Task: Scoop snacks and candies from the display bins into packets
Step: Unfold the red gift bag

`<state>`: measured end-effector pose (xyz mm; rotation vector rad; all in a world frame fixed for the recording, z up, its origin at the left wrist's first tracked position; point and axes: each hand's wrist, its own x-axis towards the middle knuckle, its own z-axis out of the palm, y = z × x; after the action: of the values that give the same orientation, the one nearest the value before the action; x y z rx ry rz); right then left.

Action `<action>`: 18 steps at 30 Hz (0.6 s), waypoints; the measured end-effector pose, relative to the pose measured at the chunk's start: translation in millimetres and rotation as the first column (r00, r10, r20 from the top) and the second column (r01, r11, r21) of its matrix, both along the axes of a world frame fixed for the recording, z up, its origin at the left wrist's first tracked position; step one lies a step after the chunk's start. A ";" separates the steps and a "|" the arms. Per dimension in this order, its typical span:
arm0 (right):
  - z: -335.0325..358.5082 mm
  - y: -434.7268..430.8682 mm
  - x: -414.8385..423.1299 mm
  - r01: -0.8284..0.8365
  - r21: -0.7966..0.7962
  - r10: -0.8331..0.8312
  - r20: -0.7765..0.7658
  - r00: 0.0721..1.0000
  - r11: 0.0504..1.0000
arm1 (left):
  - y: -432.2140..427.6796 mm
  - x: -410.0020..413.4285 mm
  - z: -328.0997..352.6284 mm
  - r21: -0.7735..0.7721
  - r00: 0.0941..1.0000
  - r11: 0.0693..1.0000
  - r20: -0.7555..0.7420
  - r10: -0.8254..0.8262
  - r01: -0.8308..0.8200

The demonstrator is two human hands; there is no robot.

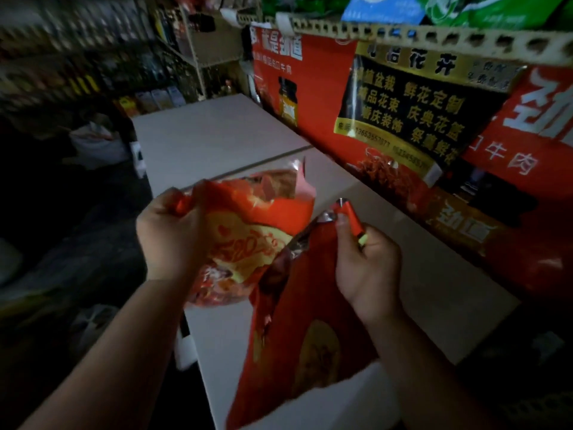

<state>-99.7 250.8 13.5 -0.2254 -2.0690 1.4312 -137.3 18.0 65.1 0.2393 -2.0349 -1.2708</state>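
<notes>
My left hand (169, 231) grips the top edge of a red and yellow snack packet (248, 237), which is open at its upper end and bulges with contents. My right hand (366, 262) holds a small red lighter (352, 220) between thumb and fingers, and also pinches the upper edge of a larger red packet (304, 336) that hangs down over the white counter (217, 131). The two packets overlap in the middle, with the smaller one tilted above the mouth of the larger one. No scoop or display bin is in view.
Red and black posters (403, 110) hang along a perforated shelf rail (434, 38) at the right. Dark shelves of goods (77, 57) fill the far left. White bags (96, 141) lie on the floor at the left.
</notes>
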 end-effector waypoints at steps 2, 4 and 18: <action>8.3 -16.6 2.7 -0.027 -0.011 0.027 -0.036 0.999 1.000 | -19.6 34.9 2.1 -0.087 0.997 0.994 -0.002 0.072 -0.072; 16.3 -40.2 11.3 -0.095 0.006 0.095 -0.062 0.994 0.995 | -38.8 71.6 3.0 -0.121 0.990 0.985 0.043 0.132 -0.126; 6.3 -261.0 184.0 -0.671 0.119 0.665 0.090 0.742 0.732 | -136.3 358.1 -41.1 0.303 0.892 0.846 0.258 0.371 -0.439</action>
<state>84.3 -10.2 19.9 0.6331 -2.4015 1.6567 220.7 -118.2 24.0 0.9478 -1.7567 -1.3639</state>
